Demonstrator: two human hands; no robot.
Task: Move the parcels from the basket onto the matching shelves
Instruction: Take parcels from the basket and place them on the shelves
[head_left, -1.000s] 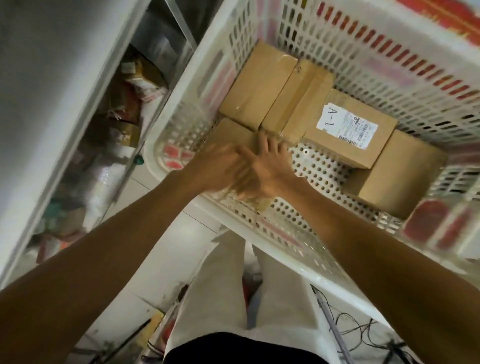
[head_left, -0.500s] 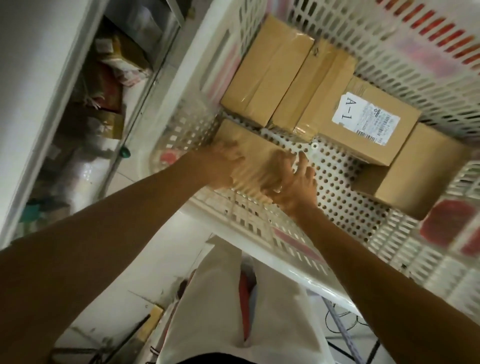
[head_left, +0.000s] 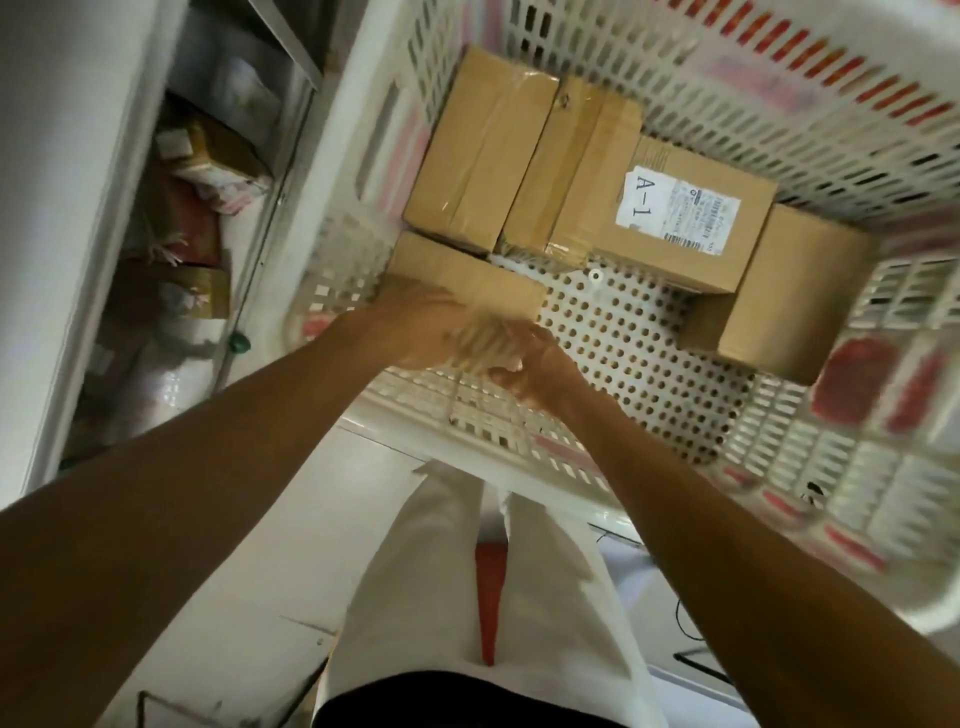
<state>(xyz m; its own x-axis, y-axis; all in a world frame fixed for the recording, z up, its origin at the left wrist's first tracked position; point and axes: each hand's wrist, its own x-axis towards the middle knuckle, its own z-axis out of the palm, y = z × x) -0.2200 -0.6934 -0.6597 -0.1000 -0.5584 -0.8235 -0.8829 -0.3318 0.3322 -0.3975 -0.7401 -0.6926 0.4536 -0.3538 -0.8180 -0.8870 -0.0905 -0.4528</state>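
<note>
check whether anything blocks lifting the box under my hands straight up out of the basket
Nothing visible does: both the left hand and right hand are on the near parcel, open above; the basket wall stands beside it.

Soft, even light casts no hard shadows: bright on the white basket (head_left: 779, 78) and the floor (head_left: 291, 519), dim in the shelves (head_left: 197, 218) at left. Motion blur smears the left hand (head_left: 415, 322), the right hand (head_left: 535, 364) and the basket's near wall; wide-angle distortion bends the edges.

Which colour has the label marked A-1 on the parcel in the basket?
The label is white with black print, best seen in the head view.
</note>
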